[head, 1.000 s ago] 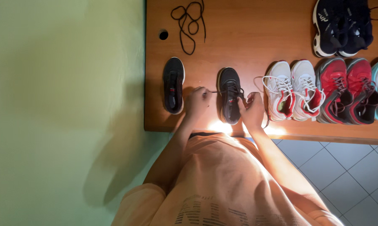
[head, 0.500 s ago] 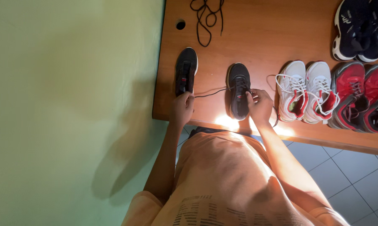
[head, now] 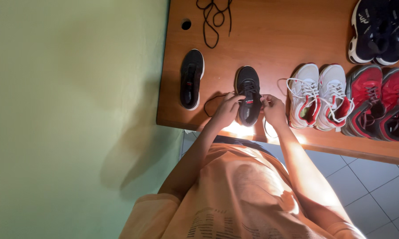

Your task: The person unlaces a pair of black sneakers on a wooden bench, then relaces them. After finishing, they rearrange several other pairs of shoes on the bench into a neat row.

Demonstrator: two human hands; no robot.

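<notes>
Near the front edge of the wooden desk [head: 270, 48], your two hands meet at a black sneaker [head: 248, 95] that stands with its toe pointing away from you. Your left hand [head: 226, 110] is curled against the shoe's left side, fingers closed on the black lace [head: 210, 98], which loops out over the desk to the left of the shoe. Your right hand [head: 273, 109] is at the shoe's right side, fingertips pinched together at the lacing by the tongue; whether they grip a lace end there is too small to tell. A second black sneaker [head: 191, 79], the matching one, lies apart to the left, close to the desk's left edge. A loose black shoelace [head: 212, 20] is tangled at the far side, beside a round cable hole [head: 186, 24]. To the right of your hands stand a white pair with red lining [head: 321, 95], then a red and grey pair [head: 376, 102], and a dark navy pair [head: 378, 28] farther back. Your orange shirt [head: 234, 190] fills the lower view.
</notes>
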